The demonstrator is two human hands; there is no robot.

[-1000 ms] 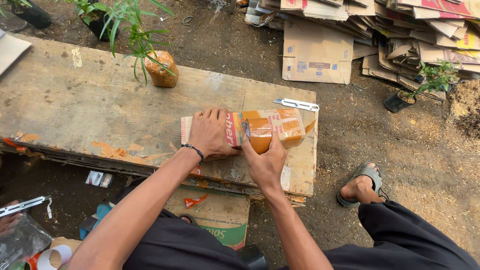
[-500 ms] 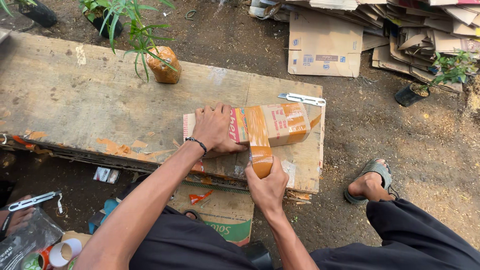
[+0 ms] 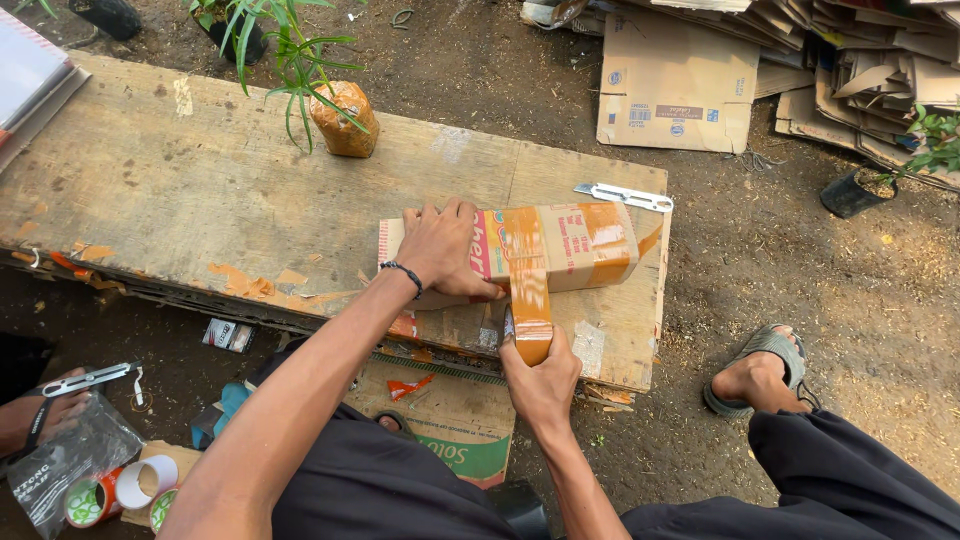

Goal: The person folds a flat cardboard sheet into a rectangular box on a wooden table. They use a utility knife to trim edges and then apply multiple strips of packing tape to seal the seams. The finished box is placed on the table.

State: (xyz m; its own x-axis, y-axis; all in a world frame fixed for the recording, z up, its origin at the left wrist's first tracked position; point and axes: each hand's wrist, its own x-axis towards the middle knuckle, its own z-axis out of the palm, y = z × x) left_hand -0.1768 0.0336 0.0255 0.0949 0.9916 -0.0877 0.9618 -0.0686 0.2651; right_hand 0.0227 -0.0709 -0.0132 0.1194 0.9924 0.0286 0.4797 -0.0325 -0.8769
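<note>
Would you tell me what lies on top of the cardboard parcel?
The left hand presses the cardboard parcel, and brown tape crosses it toward the right hand. The surface beneath the palm is hidden.

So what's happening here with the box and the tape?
A person sits at a worn wooden board outdoors, wrapping a small cardboard box in brown tape. The left hand presses down on the box's left part, while the right hand grips the tape roll at the board's near edge, with a strip running from it up over the box. A metal cutter lies just beyond the box, and a small wrapped potted plant stands farther back.
</note>
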